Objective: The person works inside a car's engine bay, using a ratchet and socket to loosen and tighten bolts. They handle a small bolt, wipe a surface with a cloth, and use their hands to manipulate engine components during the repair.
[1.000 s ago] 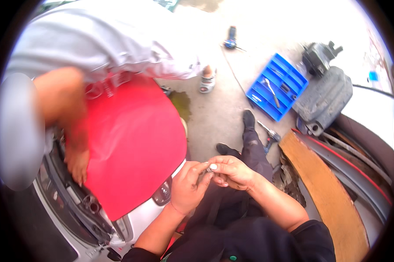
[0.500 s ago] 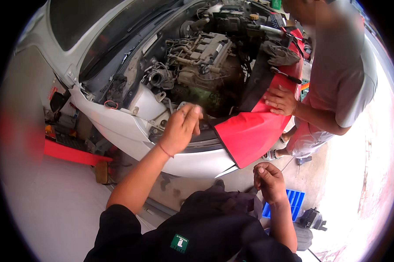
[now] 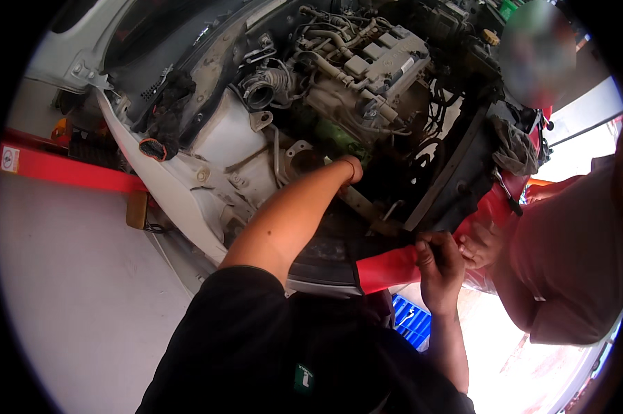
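Observation:
My left hand (image 3: 353, 170) reaches down into the engine bay of a white car, beside the engine (image 3: 366, 76). Its fingers are hidden below the wrist, so what they touch does not show. Above the front edge, my right hand (image 3: 441, 261) is closed, thumb pressed to the curled fingers; anything inside is too small to make out. It is next to a red fender cover (image 3: 387, 270). Close to the left hand are a metal bracket (image 3: 299, 150) and the black hole of an air intake (image 3: 259, 95).
A co-worker leans in at right, one hand (image 3: 484, 245) on the red cover. Grey gloves (image 3: 515, 146) and a black-handled tool (image 3: 511, 200) lie on the car's edge there. A blue tray (image 3: 411, 323) sits on the floor; a red lift arm (image 3: 70, 165) is at left.
My left hand has gone from above the front edge down into the engine bay. My right hand has come up to the red cover. My view and the co-worker have moved closer in.

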`<state>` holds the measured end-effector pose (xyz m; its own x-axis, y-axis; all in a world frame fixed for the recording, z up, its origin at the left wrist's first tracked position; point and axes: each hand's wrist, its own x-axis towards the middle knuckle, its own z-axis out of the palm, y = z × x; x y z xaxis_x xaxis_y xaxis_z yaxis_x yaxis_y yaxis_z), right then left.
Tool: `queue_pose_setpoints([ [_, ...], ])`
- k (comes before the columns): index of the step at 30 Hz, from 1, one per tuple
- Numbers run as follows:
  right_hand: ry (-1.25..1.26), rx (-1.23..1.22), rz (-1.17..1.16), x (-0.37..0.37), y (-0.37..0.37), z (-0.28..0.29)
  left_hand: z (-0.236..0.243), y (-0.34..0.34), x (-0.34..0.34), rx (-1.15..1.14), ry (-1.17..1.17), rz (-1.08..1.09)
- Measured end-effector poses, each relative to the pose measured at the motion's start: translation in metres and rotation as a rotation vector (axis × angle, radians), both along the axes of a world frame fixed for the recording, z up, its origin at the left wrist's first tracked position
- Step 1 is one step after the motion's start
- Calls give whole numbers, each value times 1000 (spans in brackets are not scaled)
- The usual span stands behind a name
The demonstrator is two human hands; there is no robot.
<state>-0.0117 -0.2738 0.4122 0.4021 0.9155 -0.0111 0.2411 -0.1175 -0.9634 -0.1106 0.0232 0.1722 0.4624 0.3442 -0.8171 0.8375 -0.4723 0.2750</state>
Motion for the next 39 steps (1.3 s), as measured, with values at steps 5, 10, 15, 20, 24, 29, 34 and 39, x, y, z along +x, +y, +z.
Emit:
queue_pose_setpoints([
  [5, -633, 123, 58, 4, 32, -40, -66, -8, 34, -7, -118, 618],
  [10, -833, -55, 82, 3, 27, -53, -149, -12, 63, 95, -71, 791],
  [15, -907, -198, 80, 1, 23, -49, -237, -2, 100, 303, 194, 187],
  [20, -836, -206, 197, -3, 28, -44, -354, 26, 25, 414, 319, 105],
  [24, -871, -250, 106, -2, 25, -48, -303, 25, 70, -4, 276, 709],
  [29, -880, -214, 80, -1, 18, -51, -235, 42, 56, 153, 250, 140],
  [34, -881, -211, 57, -2, 19, -51, -232, 37, 64, 296, 81, 280],
  [39, -826, -181, 99, -2, 24, -47, -322, 37, 31, 127, -185, 1038],
])
